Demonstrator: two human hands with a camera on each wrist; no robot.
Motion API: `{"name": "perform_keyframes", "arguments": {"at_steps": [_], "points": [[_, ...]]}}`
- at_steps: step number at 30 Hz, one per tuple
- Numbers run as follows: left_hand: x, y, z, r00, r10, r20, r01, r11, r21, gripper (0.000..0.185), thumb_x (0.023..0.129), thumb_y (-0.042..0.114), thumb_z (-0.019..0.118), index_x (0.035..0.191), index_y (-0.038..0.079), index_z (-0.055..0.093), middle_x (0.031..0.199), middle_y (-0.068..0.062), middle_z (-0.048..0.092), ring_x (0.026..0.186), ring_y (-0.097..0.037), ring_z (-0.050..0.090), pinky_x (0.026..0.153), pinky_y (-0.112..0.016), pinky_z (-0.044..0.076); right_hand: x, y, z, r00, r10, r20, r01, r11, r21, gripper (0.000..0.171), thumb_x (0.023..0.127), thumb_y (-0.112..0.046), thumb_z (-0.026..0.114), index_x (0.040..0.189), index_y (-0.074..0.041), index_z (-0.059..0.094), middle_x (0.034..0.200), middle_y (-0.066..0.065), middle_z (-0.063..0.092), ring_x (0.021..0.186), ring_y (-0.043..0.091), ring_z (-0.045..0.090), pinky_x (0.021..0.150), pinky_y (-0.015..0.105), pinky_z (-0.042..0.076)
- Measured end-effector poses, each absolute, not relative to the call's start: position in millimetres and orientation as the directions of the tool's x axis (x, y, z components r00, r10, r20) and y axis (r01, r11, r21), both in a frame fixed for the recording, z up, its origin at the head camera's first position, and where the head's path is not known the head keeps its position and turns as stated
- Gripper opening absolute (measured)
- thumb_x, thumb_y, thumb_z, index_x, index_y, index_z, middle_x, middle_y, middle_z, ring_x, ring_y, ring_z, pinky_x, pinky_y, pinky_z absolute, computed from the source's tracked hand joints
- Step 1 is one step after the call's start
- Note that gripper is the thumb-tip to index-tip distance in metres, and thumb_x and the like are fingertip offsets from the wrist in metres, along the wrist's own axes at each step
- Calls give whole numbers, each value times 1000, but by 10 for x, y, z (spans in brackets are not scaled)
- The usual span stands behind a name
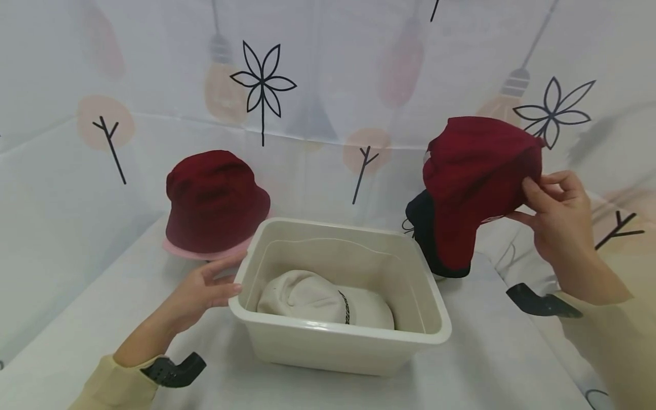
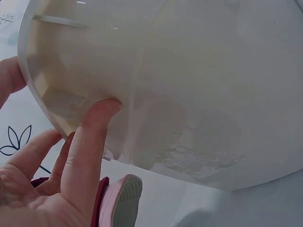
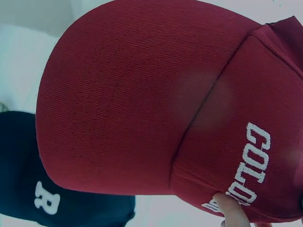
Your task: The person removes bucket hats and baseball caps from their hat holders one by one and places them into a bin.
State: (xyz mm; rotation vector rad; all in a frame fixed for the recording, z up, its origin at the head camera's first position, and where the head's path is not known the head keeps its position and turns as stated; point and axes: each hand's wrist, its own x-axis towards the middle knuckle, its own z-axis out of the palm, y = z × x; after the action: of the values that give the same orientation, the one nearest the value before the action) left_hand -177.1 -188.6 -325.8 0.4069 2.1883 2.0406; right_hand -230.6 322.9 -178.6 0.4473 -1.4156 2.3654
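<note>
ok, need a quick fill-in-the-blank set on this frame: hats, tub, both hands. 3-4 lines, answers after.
1. The right hand pinches a dark red baseball cap with white ____ lettering.
2. Inside the cream plastic tub lies a ____ cap.
3. The left hand touches the tub's outer ____.
4. The dark red bucket hat has a ____ brim underside.

Missing words: embroidered; beige; wall; pink
</note>
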Motion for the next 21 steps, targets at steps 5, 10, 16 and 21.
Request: {"name": "perform_keyframes", "arguments": {"at_steps": [5, 10, 16, 21], "points": [[-1760, -1879, -3244, -959, 270, 82, 101, 60, 993, 69, 84, 11, 67, 143, 1, 32, 144, -21, 33, 117, -30, 51, 80, -41, 51, -2254, 3125, -1771, -882, 104, 460, -457, -432, -778, 13, 86, 11, 55, 91, -1, 51, 99, 12, 65, 76, 25, 66, 55, 39, 54], [-1752, -1884, -3228, -959, 272, 81, 102, 66, 993, 70, 84, 11, 67, 143, -1, 31, 144, -23, 31, 118, -30, 50, 81, -41, 50, -2206, 3018, -1748, -871, 63, 487, -466, -414, -782, 12, 87, 9, 55, 93, -1, 50, 101, 13, 66, 79, 24, 67, 57, 39, 54], [-1770, -1885, -3243, -958, 276, 78, 101, 71, 992, 70, 84, 10, 67, 143, -1, 31, 145, -21, 31, 118, -28, 50, 81, -40, 50, -2167, 2871, -1727, -860, -8, 511, -457, -436, -775, 12, 88, 10, 52, 93, 0, 50, 101, 14, 65, 81, 25, 66, 60, 40, 54], [-1779, -1889, -3261, -957, 277, 84, 106, 64, 992, 70, 84, 9, 67, 143, 0, 31, 145, -21, 32, 116, -24, 52, 81, -39, 50, -2121, 2722, -1738, -848, -64, 526, -451, -433, -780, 12, 90, 10, 50, 93, -1, 51, 99, 14, 65, 82, 25, 66, 64, 38, 55]]}}
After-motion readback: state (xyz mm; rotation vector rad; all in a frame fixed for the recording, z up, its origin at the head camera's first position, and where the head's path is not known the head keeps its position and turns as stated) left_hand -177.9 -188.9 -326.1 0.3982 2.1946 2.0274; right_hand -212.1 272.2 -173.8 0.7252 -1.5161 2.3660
